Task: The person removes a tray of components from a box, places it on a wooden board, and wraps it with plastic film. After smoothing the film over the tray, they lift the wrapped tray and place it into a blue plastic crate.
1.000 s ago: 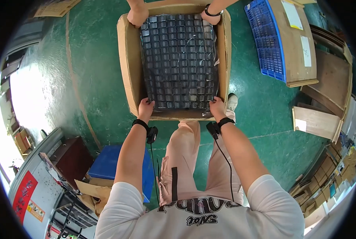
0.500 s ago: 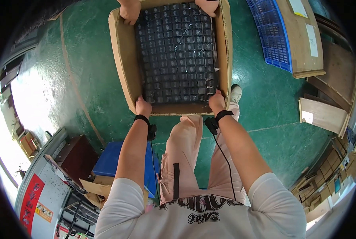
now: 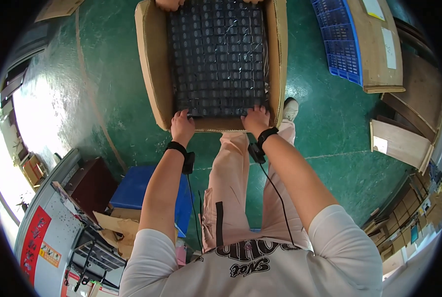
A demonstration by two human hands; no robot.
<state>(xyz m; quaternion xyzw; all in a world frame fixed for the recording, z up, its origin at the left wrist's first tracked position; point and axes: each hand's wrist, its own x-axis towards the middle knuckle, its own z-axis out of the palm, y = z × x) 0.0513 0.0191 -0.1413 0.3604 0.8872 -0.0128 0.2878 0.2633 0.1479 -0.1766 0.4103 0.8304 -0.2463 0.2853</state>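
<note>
An open cardboard box (image 3: 151, 74) stands in front of me. It holds a pack of small black pieces (image 3: 218, 59) in tight rows under shiny clear film. My left hand (image 3: 183, 129) reaches over the near wall at the left corner, its slightly bent fingers apart against the pack's near edge. Toward the right corner, my right hand (image 3: 256, 121) also reaches over that wall, fingers spread on the pack's near edge. The palms hide part of the wall. At the far end another person's hand (image 3: 170, 4) and a second hand (image 3: 253, 1) show only partly.
Green floor (image 3: 320, 123) surrounds the box. At the right are a blue plastic crate (image 3: 342, 49), a brown board (image 3: 381, 54) and wooden panels (image 3: 401, 141). A blue surface (image 3: 144, 188) and a torn carton (image 3: 119, 222) lie to my left. Cables hang from both my wrists.
Both my hands have shifted inward from the box's near corners, and their fingers now spread at the pack's edge. The box and the other person's hands sit slightly higher in view.
</note>
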